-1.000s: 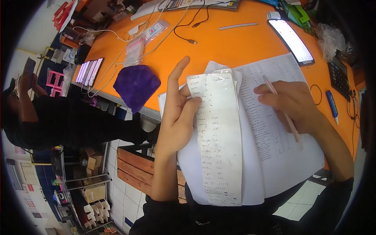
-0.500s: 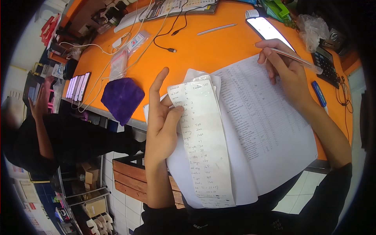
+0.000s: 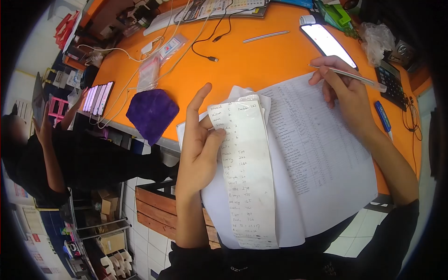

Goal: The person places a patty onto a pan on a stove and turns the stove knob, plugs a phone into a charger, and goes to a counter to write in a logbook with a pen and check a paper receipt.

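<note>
My left hand [image 3: 198, 151] pinches the upper left edge of a long narrow paper list [image 3: 249, 172] with handwritten names and numbers, its index finger stretched upward. Under and behind the list lie more white sheets. On the right, a wide printed sheet [image 3: 322, 140] with rows of small text and columns rests on the table edge and slopes down toward my lap. Above its upper right part, my right hand [image 3: 343, 88] grips a pen [image 3: 354, 77], whose tip points left, off the paper.
On the orange table [image 3: 247, 60] are a purple cloth [image 3: 151, 114], cables, plastic bags, a second pen [image 3: 266, 37], a lit phone [image 3: 328, 45], a calculator [image 3: 392, 84] and a blue marker [image 3: 383, 116]. Another phone [image 3: 98, 98] lies at left, near a person in black [image 3: 93, 161].
My right hand with the pen has risen from the printed sheet's middle toward its top right. The person at left has reached an arm toward the table. The camera view has shifted.
</note>
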`<state>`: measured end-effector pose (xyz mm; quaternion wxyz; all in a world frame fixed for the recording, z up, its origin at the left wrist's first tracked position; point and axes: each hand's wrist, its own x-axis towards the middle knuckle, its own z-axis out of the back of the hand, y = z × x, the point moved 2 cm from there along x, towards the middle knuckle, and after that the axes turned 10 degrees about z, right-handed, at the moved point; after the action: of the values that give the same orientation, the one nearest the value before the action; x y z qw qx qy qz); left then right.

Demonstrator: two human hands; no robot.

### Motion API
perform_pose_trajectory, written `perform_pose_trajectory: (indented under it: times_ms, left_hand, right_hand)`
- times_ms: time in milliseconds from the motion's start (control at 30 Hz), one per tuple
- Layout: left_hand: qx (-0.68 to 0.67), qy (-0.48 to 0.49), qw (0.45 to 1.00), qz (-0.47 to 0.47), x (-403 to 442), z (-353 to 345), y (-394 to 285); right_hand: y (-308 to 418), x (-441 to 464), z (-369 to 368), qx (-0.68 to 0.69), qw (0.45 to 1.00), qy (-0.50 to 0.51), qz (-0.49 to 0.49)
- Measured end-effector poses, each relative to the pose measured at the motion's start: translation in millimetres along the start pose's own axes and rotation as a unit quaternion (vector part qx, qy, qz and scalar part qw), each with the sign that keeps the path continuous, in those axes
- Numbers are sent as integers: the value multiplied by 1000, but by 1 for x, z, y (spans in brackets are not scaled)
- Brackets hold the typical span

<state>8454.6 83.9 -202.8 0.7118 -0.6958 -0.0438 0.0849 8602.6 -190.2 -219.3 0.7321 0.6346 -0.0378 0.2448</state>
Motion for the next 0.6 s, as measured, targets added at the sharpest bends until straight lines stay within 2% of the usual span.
perform_pose_trajectory:
  times_ms: [133, 200, 233, 300, 367, 433, 500, 533, 600]
  left_hand:
    - [0, 20, 1000, -8, -1, 3, 2]
    - [-7, 37, 999, -7, -3, 5, 3]
    - [-9, 36, 999, -2, -2, 6, 6]
    - [8, 36, 999, -9, -2, 5, 2]
    - [5, 41, 999, -11, -1, 1, 2]
    - [9, -10, 1000, -17, -1, 0, 4]
    - [20, -18, 1000, -11, -2, 0, 3]
    - [34, -32, 999, -6, -3, 0, 3]
    - [27, -29, 999, -7, -2, -1, 2]
  right_hand:
    - [8, -2, 0, -18, 999, 3, -38]
    - [9, 3, 3, 67, 997, 0, -46]
    - [5, 5, 10, 52, 997, -15, -51]
    - [-5, 13, 19, 35, 999, -9, 24]
    - [-11, 18, 25, 19, 999, -24, 14]
    - [-19, 21, 26, 8, 999, -34, 4]
    - [-27, 23, 25, 17, 996, -63, 63]
    - [-28, 23, 27, 14, 996, -65, 62]
    - [-28, 23, 30, -24, 998, -22, 54]
